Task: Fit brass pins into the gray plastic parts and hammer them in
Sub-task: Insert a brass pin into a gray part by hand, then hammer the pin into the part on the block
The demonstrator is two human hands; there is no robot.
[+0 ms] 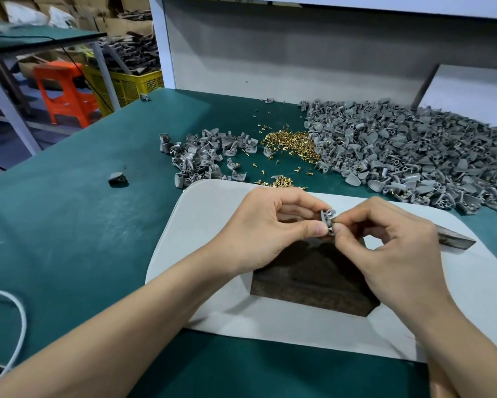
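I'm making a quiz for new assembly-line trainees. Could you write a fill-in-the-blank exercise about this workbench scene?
1. The left hand and right hand pinch a plastic part coloured ____.
2. The larger parts pile lies to the ____ of the brass pins.
3. The stool beside the yellow crate is ____.
Missing words: gray; right; orange.

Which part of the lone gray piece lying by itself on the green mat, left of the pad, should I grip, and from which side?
Probably from straight above: the lone gray part lies by itself on the green mat, well clear of the piles, with nothing touching it. Pinch across its broad rounded fin, near edge to far edge, since that is its widest visible surface.
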